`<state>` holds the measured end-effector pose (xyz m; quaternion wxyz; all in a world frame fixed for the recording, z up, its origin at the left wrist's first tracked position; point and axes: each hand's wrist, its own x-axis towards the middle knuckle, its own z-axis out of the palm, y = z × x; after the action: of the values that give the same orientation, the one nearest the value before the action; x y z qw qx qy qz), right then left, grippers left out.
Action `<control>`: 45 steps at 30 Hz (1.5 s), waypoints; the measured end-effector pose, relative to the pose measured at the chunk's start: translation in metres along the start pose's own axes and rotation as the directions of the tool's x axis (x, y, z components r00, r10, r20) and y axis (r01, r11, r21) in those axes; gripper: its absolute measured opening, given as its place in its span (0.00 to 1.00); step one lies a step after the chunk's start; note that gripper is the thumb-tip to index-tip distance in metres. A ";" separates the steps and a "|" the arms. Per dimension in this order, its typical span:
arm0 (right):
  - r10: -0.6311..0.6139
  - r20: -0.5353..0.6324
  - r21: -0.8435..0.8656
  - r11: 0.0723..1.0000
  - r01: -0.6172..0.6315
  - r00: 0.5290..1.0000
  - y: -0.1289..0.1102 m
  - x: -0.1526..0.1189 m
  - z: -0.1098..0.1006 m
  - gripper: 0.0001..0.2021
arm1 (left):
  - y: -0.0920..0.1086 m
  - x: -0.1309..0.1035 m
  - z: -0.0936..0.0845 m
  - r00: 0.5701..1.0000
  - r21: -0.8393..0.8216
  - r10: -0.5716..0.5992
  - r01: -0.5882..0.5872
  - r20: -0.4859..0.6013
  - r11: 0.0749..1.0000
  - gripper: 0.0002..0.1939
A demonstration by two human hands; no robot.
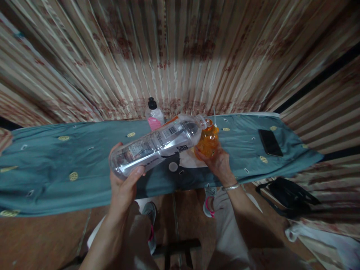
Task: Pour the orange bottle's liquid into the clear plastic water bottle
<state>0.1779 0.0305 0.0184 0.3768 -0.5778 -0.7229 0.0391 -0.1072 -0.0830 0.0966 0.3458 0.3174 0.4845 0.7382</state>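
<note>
My left hand (126, 183) is closed around the lower end of a large clear plastic bottle (157, 144) with a printed label. The bottle tilts up to the right, and its open neck is at the mouth of a small orange translucent bottle (207, 144). Whether the two mouths touch, I cannot tell. Fingers of my right hand (218, 162) wrap round the orange bottle from the right. Behind the large bottle stands a clear bottle with a black cap and pink label (154, 119). A round whitish cap (173, 167) lies below the large bottle, beside a white sheet (192, 160).
A teal patterned cloth (92, 157) covers the narrow table. At its right lies a black phone (270, 142). Pleated curtains (168, 56) hang close behind and on the right. On the floor at the right are a black bag (292, 195) and a white bag (323, 240).
</note>
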 end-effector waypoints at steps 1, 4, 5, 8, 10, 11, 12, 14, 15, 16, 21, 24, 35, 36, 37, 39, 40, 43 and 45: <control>-0.006 -0.007 0.000 1.000 0.006 1.000 0.000 0.000 0.000 0.38 | 0.000 0.000 0.000 1.000 0.004 -0.005 0.005 -0.001 1.000 0.46; -0.022 -0.020 0.000 1.000 0.022 1.000 0.000 -0.001 0.001 0.37 | 0.001 0.000 0.000 1.000 0.016 -0.002 0.002 -0.004 1.000 0.47; -0.024 -0.023 -0.002 1.000 0.024 0.999 0.000 -0.001 0.001 0.37 | 0.001 0.000 0.000 1.000 0.018 -0.006 0.007 -0.006 1.000 0.47; -0.028 -0.024 -0.003 1.000 0.027 0.999 0.000 -0.002 0.001 0.38 | 0.002 0.001 0.000 1.000 0.007 -0.025 0.025 -0.017 1.000 0.46; -0.026 -0.013 0.000 1.000 0.026 1.000 0.000 -0.001 0.001 0.38 | 0.002 0.000 0.001 0.999 0.001 -0.027 0.027 -0.018 1.000 0.46; -0.023 -0.006 0.000 1.000 0.023 1.000 0.000 -0.001 0.001 0.38 | 0.002 0.000 0.001 1.000 0.000 -0.021 0.021 -0.018 1.000 0.46; -0.018 0.000 0.000 1.000 0.018 1.000 0.001 -0.001 0.001 0.38 | 0.002 0.000 0.001 1.000 0.003 -0.019 0.019 -0.016 1.000 0.46; -0.015 0.001 -0.005 1.000 0.015 1.000 0.001 -0.001 0.000 0.38 | 0.002 0.000 0.002 1.000 0.009 -0.017 0.017 -0.019 1.000 0.46; -0.018 -0.003 -0.008 1.000 0.018 1.000 0.002 -0.001 0.000 0.38 | 0.002 0.000 0.002 1.000 0.012 -0.016 0.016 -0.024 1.000 0.46; -0.024 -0.005 -0.010 1.000 0.024 1.000 0.002 -0.001 0.000 0.39 | 0.002 0.000 0.002 0.999 0.016 -0.015 0.016 -0.028 1.000 0.46; -0.030 -0.008 -0.005 1.000 0.030 1.000 0.001 -0.001 0.001 0.38 | 0.003 0.000 0.002 0.999 0.033 -0.022 0.023 -0.029 0.999 0.46; -0.036 -0.031 -0.012 0.999 0.036 0.999 0.000 -0.001 0.002 0.39 | 0.002 0.000 0.002 1.000 0.013 -0.023 0.023 -0.017 1.000 0.46; 0.005 -0.039 -0.073 0.997 -0.008 0.999 0.000 -0.003 0.008 0.40 | -0.003 0.001 -0.002 0.999 -0.011 -0.022 0.022 -0.038 1.000 0.46; -0.004 -0.034 -0.071 0.997 0.001 0.999 0.001 -0.003 0.008 0.40 | -0.004 0.002 -0.004 0.999 -0.009 -0.022 0.021 -0.034 1.000 0.46; -0.013 -0.032 -0.067 0.998 0.011 0.999 0.001 -0.004 0.009 0.40 | -0.005 0.002 -0.005 0.999 -0.005 -0.021 0.021 -0.025 1.000 0.46; -0.016 -0.035 -0.057 0.998 0.014 0.999 0.002 -0.004 0.009 0.40 | -0.006 0.003 -0.007 1.000 0.009 -0.021 0.021 -0.003 1.000 0.45; -0.008 -0.038 -0.053 0.999 0.006 0.999 0.002 -0.005 0.010 0.40 | -0.007 0.003 -0.008 1.000 0.016 -0.020 0.020 0.003 1.000 0.45; 0.040 -0.047 -0.053 0.998 -0.043 0.998 0.003 -0.007 0.013 0.41 | -0.009 0.003 -0.010 1.000 0.026 -0.018 0.018 0.009 0.999 0.46; 0.055 -0.050 -0.066 0.996 -0.059 0.997 0.004 -0.009 0.014 0.41 | -0.010 0.004 -0.011 1.000 0.022 -0.014 0.014 0.015 1.000 0.46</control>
<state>0.1732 0.0295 0.0022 0.3731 -0.6114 -0.6978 0.0115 -0.1161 -0.0824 0.0836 0.3511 0.3234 0.4921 0.7279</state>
